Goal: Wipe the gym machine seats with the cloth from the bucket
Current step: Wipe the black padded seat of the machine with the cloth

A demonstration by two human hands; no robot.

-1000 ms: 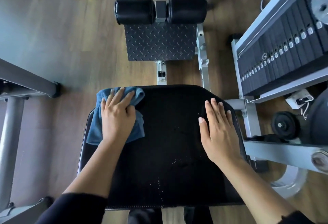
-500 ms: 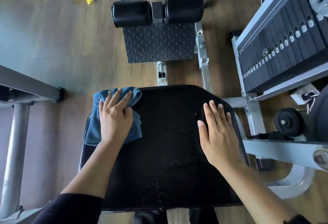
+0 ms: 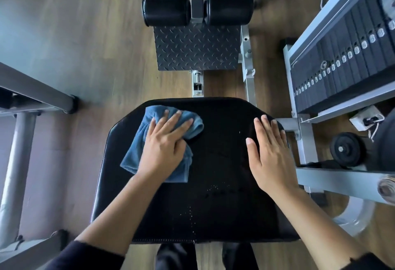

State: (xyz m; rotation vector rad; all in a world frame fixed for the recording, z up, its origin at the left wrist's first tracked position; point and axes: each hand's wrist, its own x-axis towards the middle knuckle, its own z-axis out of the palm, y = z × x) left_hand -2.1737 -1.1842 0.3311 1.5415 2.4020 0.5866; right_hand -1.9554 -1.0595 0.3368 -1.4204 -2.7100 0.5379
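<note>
Looking down from my head: my left hand point(image 3: 163, 147) lies flat on the blue cloth point(image 3: 134, 152), fingers straight and slightly spread, pressing it onto the far-left part of the black seat point(image 3: 213, 205). My right hand point(image 3: 271, 154) rests palm-down near the right edge, fingers straight and close together.

Dark sleeves point(image 3: 85, 257) are pushed up the forearms; left hand point(image 3: 162, 147) and right hand point(image 3: 271, 156) are bare; the trousers point(image 3: 175, 257) are dark.

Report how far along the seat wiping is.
Done: the cloth is on the seat. In hand: the left hand presses it at the far left corner; the right hand rests flat. Left: the middle and near part, where pale specks show.
</note>
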